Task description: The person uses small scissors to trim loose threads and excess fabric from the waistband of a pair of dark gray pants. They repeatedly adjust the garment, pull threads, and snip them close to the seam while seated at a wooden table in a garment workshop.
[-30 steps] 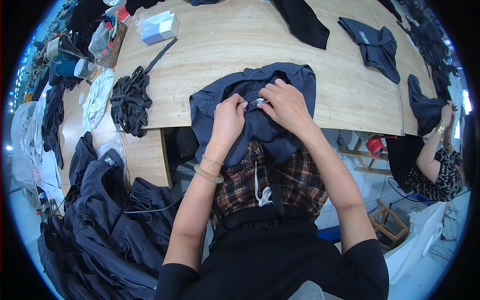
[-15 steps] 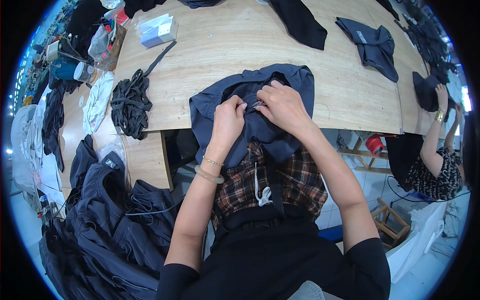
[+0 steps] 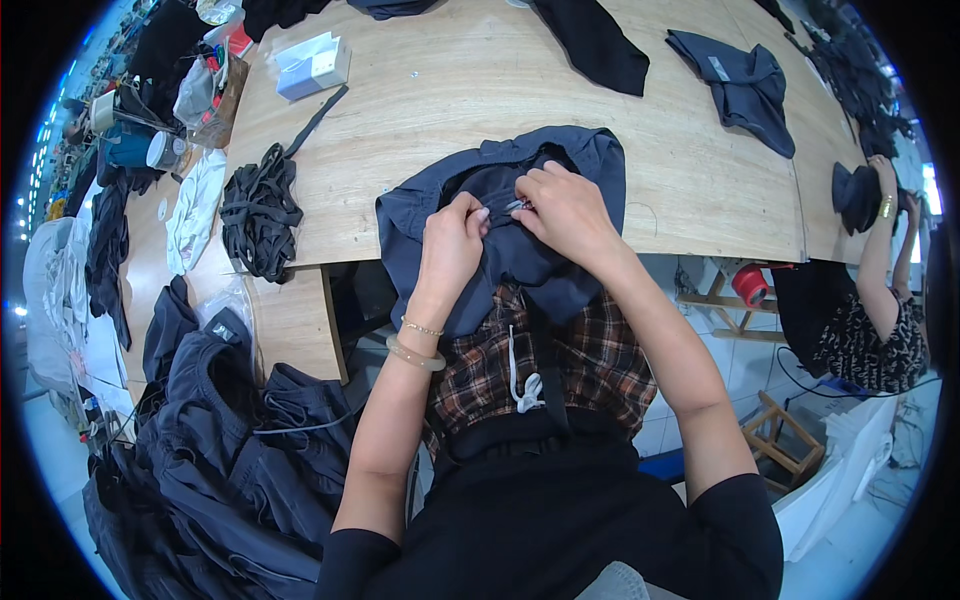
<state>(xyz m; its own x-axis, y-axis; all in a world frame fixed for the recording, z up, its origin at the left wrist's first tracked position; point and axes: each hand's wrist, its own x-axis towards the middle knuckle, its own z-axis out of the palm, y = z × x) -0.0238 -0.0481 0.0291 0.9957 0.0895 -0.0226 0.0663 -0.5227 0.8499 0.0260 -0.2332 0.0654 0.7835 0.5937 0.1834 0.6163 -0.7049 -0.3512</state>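
A dark blue-grey garment lies over the table's front edge and hangs toward my lap. Its wide opening, with a gathered band, faces up. My left hand is closed, thumb and fingers pinching the cloth at the inner edge of this opening. Close beside it, my right hand is also closed. A small silvery metal piece shows at its fingertips; its full shape is hidden by the fingers. The two hands are a short gap apart.
A bundle of dark straps and a tissue box sit left on the table. Dark garments are heaped at lower left. Another folded garment lies far right. A co-worker's arm handles dark cloth beyond.
My hands stay at the garment's opening, with only a slight shift of the fingertips. At the far right, the co-worker's hand and the dark cloth have moved a little.
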